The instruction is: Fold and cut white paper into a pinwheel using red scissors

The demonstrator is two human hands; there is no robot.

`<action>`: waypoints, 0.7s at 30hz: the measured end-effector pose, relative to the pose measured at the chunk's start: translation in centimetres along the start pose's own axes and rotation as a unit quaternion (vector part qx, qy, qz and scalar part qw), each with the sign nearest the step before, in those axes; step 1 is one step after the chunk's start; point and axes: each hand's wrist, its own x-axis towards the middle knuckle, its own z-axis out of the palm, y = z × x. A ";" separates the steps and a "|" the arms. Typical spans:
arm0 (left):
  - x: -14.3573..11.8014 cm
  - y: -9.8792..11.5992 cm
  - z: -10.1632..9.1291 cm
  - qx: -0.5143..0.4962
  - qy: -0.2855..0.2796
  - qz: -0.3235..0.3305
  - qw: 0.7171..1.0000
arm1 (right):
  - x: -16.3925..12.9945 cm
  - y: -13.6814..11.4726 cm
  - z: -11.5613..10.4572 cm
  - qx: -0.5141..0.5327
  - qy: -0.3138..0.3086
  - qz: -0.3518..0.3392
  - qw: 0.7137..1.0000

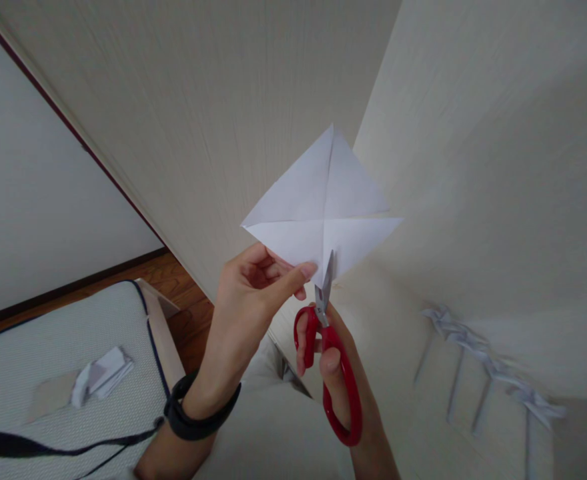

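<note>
I see my left hand [253, 283] pinching the creased paper square [323, 207] — right hand [341, 363] gripping red scissors [331, 360] (blades just entering the bottom corner), cut barely started.

Both forearms are bare, with no sleeves reaching into view. The left hand [253, 287] has its wrist circled by a wide black band with a matte, rubbery look [198, 417], wrapped snugly and slightly thicker along its lower edge; no dial or face shows on it. The right hand [338, 360] carries no ring, watch or band. Fingernails on both are short and unpainted. Below the arms, pale beige trousers of plain cloth [268, 373] cover the person's legs.
</note>
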 end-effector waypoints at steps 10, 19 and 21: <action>-0.2 0.1 -0.1 -0.010 0.002 -0.003 1.000 | -0.1 -0.1 0.0 -0.006 0.002 0.005 1.000; -0.1 -0.1 -0.1 -0.004 0.006 -0.001 1.000 | -0.1 0.0 -0.1 -0.009 0.001 0.005 1.000; -0.2 -0.1 -0.1 -0.003 0.007 -0.006 1.000 | -0.1 -0.1 -0.2 -0.008 0.003 0.005 1.000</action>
